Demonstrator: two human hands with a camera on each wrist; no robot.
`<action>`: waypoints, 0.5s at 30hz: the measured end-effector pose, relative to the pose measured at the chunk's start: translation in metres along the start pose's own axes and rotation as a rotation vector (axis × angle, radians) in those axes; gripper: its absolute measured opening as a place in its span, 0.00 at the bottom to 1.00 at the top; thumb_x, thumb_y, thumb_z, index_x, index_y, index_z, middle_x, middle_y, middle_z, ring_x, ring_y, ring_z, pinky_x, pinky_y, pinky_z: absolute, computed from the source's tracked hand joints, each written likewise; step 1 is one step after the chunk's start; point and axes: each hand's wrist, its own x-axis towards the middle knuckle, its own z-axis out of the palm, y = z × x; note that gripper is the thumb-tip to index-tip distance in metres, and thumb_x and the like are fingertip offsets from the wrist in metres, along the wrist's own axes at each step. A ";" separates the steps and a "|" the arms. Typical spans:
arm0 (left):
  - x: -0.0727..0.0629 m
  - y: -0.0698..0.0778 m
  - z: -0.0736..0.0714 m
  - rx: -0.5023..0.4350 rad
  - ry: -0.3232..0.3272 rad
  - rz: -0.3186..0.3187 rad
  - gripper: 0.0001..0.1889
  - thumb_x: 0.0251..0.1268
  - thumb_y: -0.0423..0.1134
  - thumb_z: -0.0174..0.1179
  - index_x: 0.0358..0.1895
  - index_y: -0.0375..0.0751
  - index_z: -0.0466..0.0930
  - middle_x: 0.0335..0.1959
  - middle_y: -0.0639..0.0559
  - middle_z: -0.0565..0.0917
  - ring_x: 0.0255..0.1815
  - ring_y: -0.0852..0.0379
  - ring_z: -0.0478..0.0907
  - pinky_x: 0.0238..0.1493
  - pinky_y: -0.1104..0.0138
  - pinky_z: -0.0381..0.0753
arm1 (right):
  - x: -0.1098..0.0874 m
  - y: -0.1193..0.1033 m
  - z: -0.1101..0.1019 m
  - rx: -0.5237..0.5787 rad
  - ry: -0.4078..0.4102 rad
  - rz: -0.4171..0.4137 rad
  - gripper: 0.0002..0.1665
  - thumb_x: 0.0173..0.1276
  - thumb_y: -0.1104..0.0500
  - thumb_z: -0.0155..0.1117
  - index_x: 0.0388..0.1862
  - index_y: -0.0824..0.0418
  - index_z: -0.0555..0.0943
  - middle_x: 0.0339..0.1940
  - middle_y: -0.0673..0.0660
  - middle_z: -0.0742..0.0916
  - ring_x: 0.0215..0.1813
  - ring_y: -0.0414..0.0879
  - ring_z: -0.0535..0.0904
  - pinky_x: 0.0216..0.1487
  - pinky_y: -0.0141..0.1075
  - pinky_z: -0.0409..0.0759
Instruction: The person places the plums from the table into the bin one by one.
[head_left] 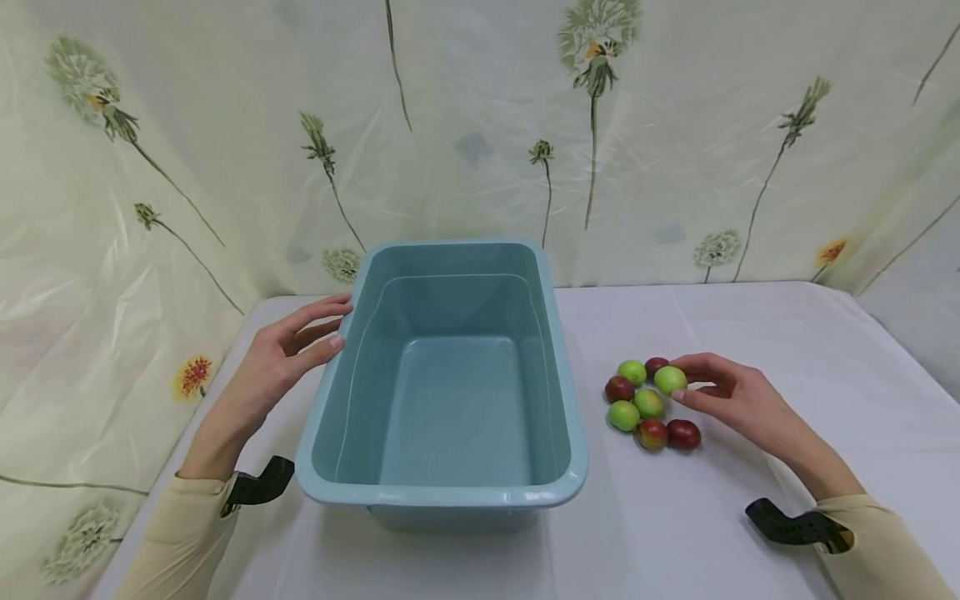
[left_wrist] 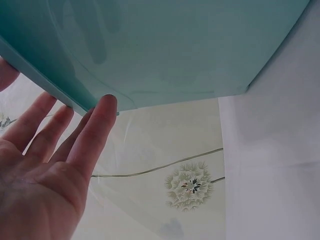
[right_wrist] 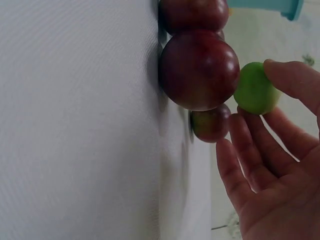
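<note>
A light blue plastic tub [head_left: 438,497] stands on the table, nothing inside it. My left hand [head_left: 281,354] touches the tub's left rim with its fingers fairly straight; the left wrist view shows the fingertips against the rim [left_wrist: 60,95]. To the right of the tub lies a cluster of small plums, red and green. My right hand [head_left: 738,402] pinches a green plum [head_left: 670,381] between thumb and fingertips, seemingly raised off the table in the right wrist view [right_wrist: 256,89]. Beside it are a dark red plum [head_left: 684,434], a green plum [head_left: 648,404] and several others.
A white cloth [head_left: 750,325] covers the table. Behind it hangs a pale curtain [head_left: 465,125] printed with dandelions. Each wrist wears a black camera mount, such as the right one [head_left: 795,527].
</note>
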 end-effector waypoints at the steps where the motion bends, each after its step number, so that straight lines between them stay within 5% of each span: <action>1: 0.000 0.000 0.000 -0.002 0.000 0.000 0.23 0.73 0.42 0.58 0.69 0.53 0.71 0.71 0.62 0.67 0.69 0.54 0.68 0.60 0.66 0.74 | 0.000 -0.001 0.000 0.005 -0.001 -0.004 0.24 0.70 0.54 0.66 0.62 0.58 0.76 0.57 0.57 0.81 0.49 0.33 0.79 0.46 0.24 0.79; 15: 0.000 0.001 0.001 -0.030 -0.003 -0.013 0.23 0.73 0.42 0.58 0.69 0.52 0.71 0.71 0.60 0.67 0.68 0.52 0.70 0.57 0.66 0.77 | 0.005 -0.026 -0.002 0.031 0.036 -0.029 0.22 0.70 0.55 0.66 0.61 0.57 0.76 0.56 0.55 0.81 0.50 0.40 0.80 0.47 0.23 0.78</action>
